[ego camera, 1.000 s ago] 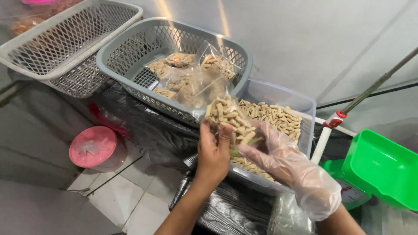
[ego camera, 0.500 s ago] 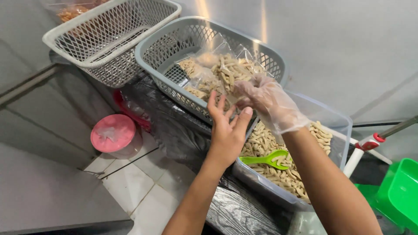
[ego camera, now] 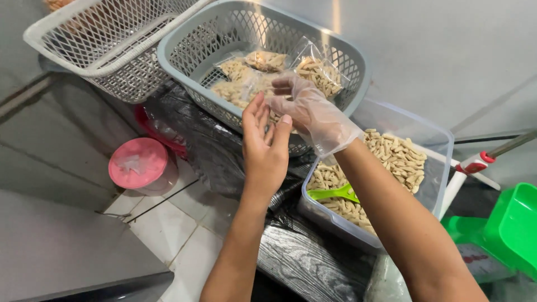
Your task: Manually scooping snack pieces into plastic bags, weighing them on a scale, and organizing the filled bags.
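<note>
- Half a second ago the right hand, in a thin clear plastic glove, held a clear bag of beige snack sticks above the grey mesh basket; now that hand is empty and the bags of sticks lie inside the basket.
- Right hand hovers over the basket's near rim, fingers loosely curled, gripping nothing.
- Left hand is bare, fingers straight and close together, palm turned toward the right hand, empty, just beside the gloved fingers.
- Several clear bags of sticks sit on the basket floor, overlapping one another.
- White mesh basket stands to the left of the grey one, touching it.
- Clear plastic tub of loose snack sticks sits below the right forearm, with a green scoop resting in it.
- Both baskets and the tub rest on a dark tabletop.
- Pink-lidded round container stands on the tiled floor, lower left.
- Green plastic tray lies at the right edge.
</note>
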